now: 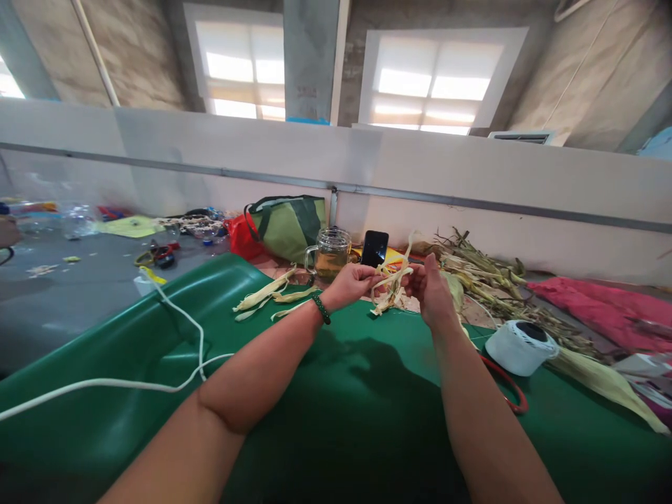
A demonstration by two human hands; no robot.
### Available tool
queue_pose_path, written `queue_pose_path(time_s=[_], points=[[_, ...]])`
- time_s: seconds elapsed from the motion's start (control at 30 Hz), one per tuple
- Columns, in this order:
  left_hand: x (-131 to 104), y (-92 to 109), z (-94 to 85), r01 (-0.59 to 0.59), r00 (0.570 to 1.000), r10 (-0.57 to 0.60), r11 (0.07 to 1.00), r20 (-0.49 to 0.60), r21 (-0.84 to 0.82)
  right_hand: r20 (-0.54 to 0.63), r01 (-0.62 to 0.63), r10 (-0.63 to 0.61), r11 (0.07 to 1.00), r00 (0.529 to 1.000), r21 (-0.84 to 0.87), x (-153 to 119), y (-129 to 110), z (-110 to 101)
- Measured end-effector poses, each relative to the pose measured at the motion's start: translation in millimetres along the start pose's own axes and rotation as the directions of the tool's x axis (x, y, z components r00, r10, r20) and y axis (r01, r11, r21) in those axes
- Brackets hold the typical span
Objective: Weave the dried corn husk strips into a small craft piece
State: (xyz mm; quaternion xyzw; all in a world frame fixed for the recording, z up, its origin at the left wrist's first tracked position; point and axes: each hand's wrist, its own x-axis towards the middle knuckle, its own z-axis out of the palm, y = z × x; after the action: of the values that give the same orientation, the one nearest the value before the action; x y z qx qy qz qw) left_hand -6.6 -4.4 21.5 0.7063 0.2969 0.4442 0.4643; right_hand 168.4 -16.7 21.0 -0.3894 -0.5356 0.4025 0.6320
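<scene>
My left hand point(353, 285), with a dark green bead bracelet at the wrist, pinches one side of a pale, twisted piece of corn husk point(391, 283). On the other side, my right hand point(431, 288) grips the same husk, its thumb pointing up. Loose husk ends stick up and hang down between the hands, above the green mat point(388, 336). Several husk strips point(267, 290) lie on the mat left of my hands. A roll of white thread point(519, 346) stands to the right, beside a red handle point(507, 385).
Behind my hands are a glass mug point(332, 253), a phone point(374, 248) and a green bag point(291, 227). Dry stalks point(486, 269) and pink cloth point(603, 308) lie at the right. A white cable point(120, 383) crosses the mat. Scissors point(164, 255) lie at the left.
</scene>
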Motion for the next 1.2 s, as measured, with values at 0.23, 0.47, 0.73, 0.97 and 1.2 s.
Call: queue_pose_path(time_s=[0.23, 0.47, 0.73, 0.97, 1.2], points=[[-1, 3, -3.3, -0.07, 0.993, 0.087, 0.977, -0.078, 0.201, -0.113, 0.221, -0.243, 0.959, 0.963, -0.175, 2, 5, -1], [-3, 2, -1.6, -0.128, 0.978, 0.191, 0.867, -0.083, 0.481, -0.093, 0.276, -0.295, 0.944, 0.951, -0.179, -3, 1, 1], [-5, 5, -2.0, -0.148, 0.957, 0.274, 0.745, -0.096, 0.65, 0.039, 0.449, -0.469, 0.814, 0.882, -0.368, -8, -2, 2], [1, 0, -7.2, -0.111, 0.966, 0.19, 0.918, -0.175, 0.382, 0.112, 0.564, -0.588, 0.678, 0.801, -0.472, -9, 0, 5], [9, -9, -15.0, -0.044, 0.968, 0.059, 0.997, -0.244, 0.066, -0.045, 0.492, -0.531, 0.811, 0.846, -0.317, -7, -5, -1]])
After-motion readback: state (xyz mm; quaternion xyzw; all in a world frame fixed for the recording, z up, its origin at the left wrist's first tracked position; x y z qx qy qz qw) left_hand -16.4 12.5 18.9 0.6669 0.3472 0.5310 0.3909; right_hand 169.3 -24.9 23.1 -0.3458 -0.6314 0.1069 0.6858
